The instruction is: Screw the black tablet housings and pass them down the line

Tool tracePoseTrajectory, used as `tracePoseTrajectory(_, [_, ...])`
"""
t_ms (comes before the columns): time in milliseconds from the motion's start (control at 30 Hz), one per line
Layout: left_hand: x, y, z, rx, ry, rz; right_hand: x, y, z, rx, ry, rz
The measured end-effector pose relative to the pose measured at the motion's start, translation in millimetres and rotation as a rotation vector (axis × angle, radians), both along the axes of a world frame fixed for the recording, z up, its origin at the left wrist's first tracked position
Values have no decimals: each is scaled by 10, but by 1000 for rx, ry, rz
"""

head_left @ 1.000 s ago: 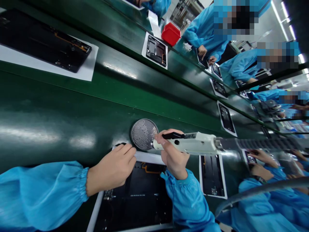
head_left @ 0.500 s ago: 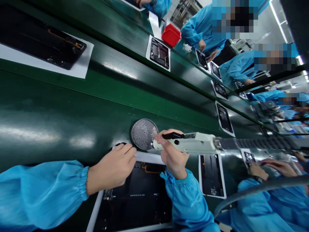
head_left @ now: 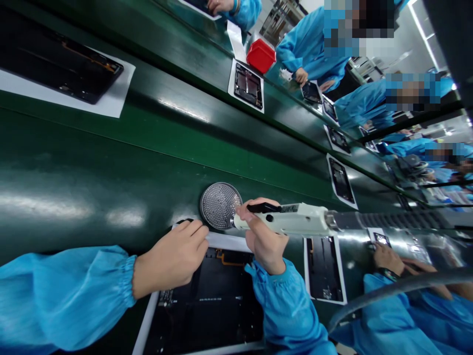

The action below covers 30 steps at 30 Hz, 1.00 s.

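My right hand [head_left: 266,242] is wrapped round a white electric screwdriver [head_left: 295,220] with a black lever. The tool lies nearly level, its nose at the right edge of a round metal screw plate [head_left: 220,206] full of small holes. My left hand [head_left: 175,256] is closed at the upper left of an opened black tablet [head_left: 210,305], its fingertips turned down and hidden. A bit of something black shows just beyond those fingers. White sheeting [head_left: 225,241] lies under the tablet, and my right sleeve covers part of its right side.
Another tablet [head_left: 322,268] lies to the right, near a co-worker's hands [head_left: 388,259]. A grey hose [head_left: 402,283] arcs across the lower right. Tablets on white sheets, such as one at upper left [head_left: 84,69], line the green belts. A red bin [head_left: 261,55] stands beyond.
The upper-left tablet has slid a little left, while the one by the red bin has shifted right and down. Co-workers' hands have moved. My own hands and the screwdriver stay nearly still.
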<state>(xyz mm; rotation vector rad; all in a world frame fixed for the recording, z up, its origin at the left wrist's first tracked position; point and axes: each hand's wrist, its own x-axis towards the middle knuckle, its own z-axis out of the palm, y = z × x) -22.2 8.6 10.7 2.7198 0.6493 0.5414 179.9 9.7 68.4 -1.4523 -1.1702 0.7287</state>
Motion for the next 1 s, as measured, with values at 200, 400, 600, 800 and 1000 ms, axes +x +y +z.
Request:
tracePoseTrajectory(200, [-6, -5, -13, -12, -2, 8, -6, 15, -18, -1, 9, 17])
tracePoseTrajectory(400, [3, -25, -80, -18, -120, 17, -24, -13, 261, 153, 107, 34])
tracePoseTrajectory(600, [132, -25, -216, 43, -213, -51, 166, -107, 309, 91, 95, 226])
tracePoseTrajectory(800, [221, 36, -240, 59, -162, -90, 367, -132, 306, -42, 83, 137])
tracePoseTrajectory(1000, [217, 63, -193, 90, -129, -114, 219, -208, 391, 31, 209, 109])
